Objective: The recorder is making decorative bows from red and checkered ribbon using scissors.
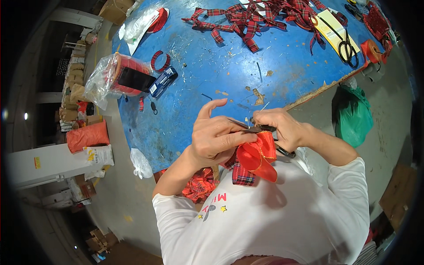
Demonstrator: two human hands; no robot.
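Nearest, just off the blue table's (198, 66) near edge, two hands meet over one red ribbon bow (258, 157) with a tartan strip beneath it. The left hand (216, 139) pinches the bow's top, forefinger raised free; the right hand (282, 128) is closed on one pair of small scissors (251, 129), blades pointing left above the bow. Beyond them the table's middle lies bare but for scraps. Along its left edge sit one bagged red ribbon roll (117, 75) and one dark blue box (163, 81). At the far edge lies a tartan ribbon heap (251, 17); one pair of black shears (346, 46) rests toward the right corner.
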